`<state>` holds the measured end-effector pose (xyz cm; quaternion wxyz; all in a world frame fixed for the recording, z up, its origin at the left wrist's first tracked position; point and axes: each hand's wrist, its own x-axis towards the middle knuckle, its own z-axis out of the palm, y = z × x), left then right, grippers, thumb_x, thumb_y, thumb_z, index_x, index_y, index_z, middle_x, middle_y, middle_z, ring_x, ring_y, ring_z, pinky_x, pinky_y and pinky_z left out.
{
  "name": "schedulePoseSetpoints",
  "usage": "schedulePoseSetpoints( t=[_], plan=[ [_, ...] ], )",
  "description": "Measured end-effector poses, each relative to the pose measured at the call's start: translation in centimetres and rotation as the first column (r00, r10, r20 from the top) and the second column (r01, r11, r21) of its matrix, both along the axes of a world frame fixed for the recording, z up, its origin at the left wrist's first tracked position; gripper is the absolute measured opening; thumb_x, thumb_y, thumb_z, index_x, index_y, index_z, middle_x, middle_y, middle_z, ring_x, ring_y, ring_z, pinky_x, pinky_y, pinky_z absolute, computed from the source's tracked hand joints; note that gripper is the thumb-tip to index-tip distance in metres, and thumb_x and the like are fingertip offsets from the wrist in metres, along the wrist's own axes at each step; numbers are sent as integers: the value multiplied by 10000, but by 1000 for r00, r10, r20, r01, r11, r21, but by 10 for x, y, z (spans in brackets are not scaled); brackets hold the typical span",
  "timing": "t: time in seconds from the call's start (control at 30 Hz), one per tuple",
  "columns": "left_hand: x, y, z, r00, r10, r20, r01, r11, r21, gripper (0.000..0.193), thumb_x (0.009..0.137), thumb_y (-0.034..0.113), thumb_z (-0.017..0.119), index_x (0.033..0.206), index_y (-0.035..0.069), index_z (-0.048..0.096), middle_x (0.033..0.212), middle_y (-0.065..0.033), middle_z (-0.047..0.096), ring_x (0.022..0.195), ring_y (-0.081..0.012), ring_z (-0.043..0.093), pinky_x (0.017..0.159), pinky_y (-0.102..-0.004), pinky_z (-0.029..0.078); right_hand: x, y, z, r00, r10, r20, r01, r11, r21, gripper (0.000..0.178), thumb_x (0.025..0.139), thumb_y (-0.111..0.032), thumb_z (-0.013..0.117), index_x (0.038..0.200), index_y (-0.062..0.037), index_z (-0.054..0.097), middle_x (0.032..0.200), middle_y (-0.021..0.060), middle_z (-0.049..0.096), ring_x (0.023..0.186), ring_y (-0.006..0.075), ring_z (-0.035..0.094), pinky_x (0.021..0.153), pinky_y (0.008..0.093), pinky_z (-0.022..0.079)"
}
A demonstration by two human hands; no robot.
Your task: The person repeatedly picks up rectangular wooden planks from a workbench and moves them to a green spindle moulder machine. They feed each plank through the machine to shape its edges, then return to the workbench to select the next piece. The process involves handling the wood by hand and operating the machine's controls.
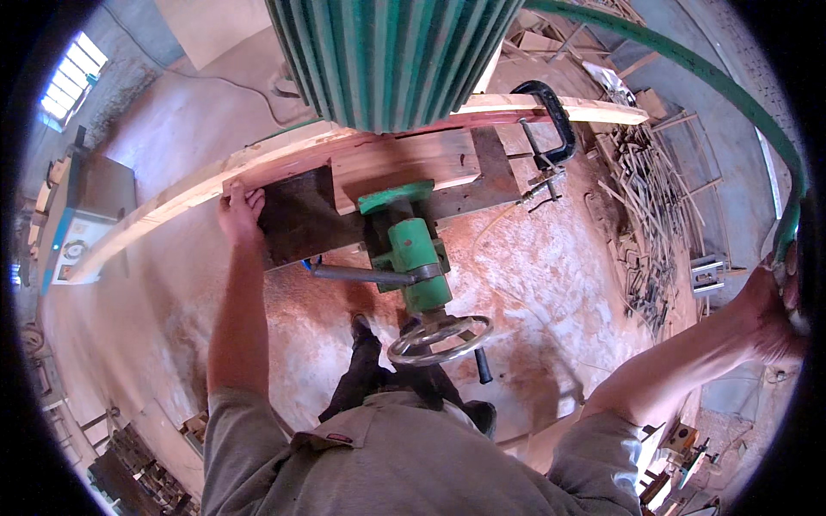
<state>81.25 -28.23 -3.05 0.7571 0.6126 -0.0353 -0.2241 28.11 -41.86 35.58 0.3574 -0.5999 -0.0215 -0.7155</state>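
My left hand (242, 211) has its fingers curled against the left end of a reddish wooden board (297, 163). That board lies along a long pale curved-looking beam (172, 199). A thick wooden block (404, 162) sits in front of it, with the green vise jaw (396, 197) close against its near face. Out at the right edge, my right hand (779, 314) is wrapped round the lower end of a long green lever (688, 64); its fingers are partly hidden in shadow. The ribbed green motor housing (391, 60) covers the middle of the board.
A chrome handwheel (440, 340) and a steel handle (361, 273) stick out toward my body. A black G-clamp (557, 129) grips the beam's right side. Scrap sticks (645, 198) are heaped at right; a grey cabinet (95, 202) stands left. Sawdust covers the floor.
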Motion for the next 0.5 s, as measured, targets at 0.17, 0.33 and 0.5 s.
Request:
schedulePoseSetpoints(
  t=[0.17,0.33,0.5],
  plan=[
    [-1,-1,3,1000,3,1,-3,1000,26,319,901,239,552,1083,-2,449,893,-127,598,755,-220,630,666,-305,548,-33,11,-26,995,102,13,-102,993,58,445,750,-556,608,758,-113,564,636,7,471,584,168,444,640,378,362],
    [-2,-2,3,1000,15,3,-15,998,58,318,909,248,545,1093,7,449,888,-121,610,754,-216,633,663,-304,549,-36,25,-53,939,-65,338,-14,974,226,519,601,-615,654,659,-131,476,576,-4,366,566,172,346,663,384,296],
    [2,3,0,1000,2,14,-2,999,36,316,909,240,539,1103,11,441,890,-128,616,745,-216,639,652,-310,547,-38,37,-86,917,-113,383,7,964,266,498,485,-451,770,733,-88,535,647,36,425,770,289,419,805,454,353]
  ],
)
